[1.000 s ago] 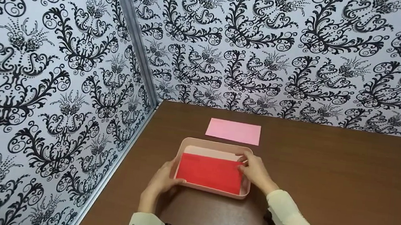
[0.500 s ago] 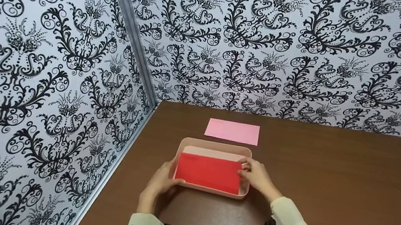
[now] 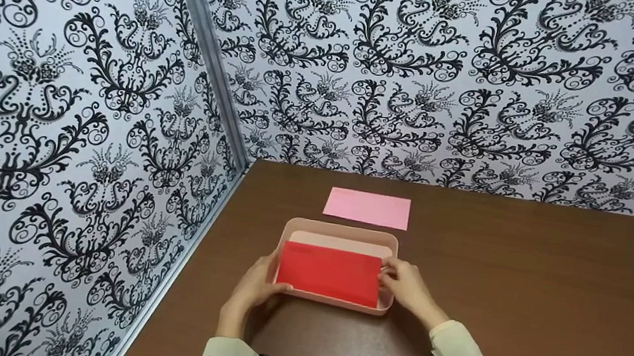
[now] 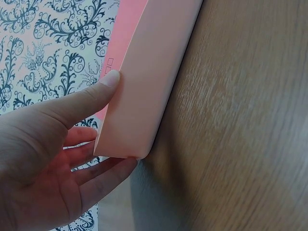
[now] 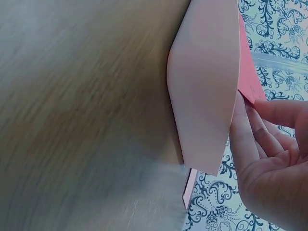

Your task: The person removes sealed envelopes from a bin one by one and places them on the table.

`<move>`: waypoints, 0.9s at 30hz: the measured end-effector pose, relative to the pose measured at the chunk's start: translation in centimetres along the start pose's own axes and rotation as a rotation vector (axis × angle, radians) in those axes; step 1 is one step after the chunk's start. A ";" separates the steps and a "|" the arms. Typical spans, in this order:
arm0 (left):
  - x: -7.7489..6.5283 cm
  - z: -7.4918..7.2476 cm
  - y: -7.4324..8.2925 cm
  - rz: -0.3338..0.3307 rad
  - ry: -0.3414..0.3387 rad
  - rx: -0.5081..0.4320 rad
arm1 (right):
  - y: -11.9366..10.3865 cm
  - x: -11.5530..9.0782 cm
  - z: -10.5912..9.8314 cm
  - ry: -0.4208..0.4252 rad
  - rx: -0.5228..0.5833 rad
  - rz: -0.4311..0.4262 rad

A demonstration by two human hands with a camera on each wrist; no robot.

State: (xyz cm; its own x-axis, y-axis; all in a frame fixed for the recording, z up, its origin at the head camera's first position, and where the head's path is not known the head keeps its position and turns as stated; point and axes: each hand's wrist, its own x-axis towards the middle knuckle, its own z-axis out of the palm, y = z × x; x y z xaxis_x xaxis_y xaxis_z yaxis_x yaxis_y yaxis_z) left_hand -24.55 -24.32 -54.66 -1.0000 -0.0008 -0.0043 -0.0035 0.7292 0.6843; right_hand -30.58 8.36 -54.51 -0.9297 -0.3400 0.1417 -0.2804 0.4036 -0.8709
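Observation:
A red envelope [image 3: 330,274] lies in a shallow peach-coloured tray [image 3: 341,229], covering most of its near part. My left hand [image 3: 253,284] grips the tray's near left corner. In the left wrist view the thumb [image 4: 108,82] presses on the rim while the other fingers [image 4: 108,185] spread along the end wall. At the opposite end, my right hand [image 3: 407,284] pinches the red envelope's right edge. In the right wrist view its thumb [image 5: 276,111] meets the envelope's corner [image 5: 250,82], and the other fingers reach over the tray wall beneath it.
A pink envelope [image 3: 367,208] lies flat on the brown table [image 3: 519,285], just behind the tray. Walls with black scroll-patterned paper [image 3: 435,84] stand behind and to the left, joined by a grey metal post [image 3: 212,52].
My right hand has drawn back slightly toward the right and down, its fingers moving off the envelope's top right corner to its right edge. The left hand keeps its place on the tray.

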 end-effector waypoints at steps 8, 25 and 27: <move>0.0 0.0 0.0 -0.016 -0.006 -0.007 | -0.2 -0.3 0.1 0.005 -0.052 -0.002; 0.1 0.0 -0.2 0.039 -0.002 0.009 | -0.1 -0.7 0.3 0.038 -0.065 -0.023; 0.1 0.0 -0.2 0.043 0.003 0.022 | -0.1 -0.7 0.3 0.047 -0.061 -0.035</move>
State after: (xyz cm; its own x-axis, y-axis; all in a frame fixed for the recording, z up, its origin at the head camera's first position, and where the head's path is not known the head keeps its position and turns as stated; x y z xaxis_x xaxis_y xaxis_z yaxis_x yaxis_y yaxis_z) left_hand -24.68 -24.47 -54.81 -0.9992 0.0287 0.0264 0.0390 0.7432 0.6680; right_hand -29.85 8.36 -54.67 -0.9289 -0.3150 0.1950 -0.3257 0.4439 -0.8348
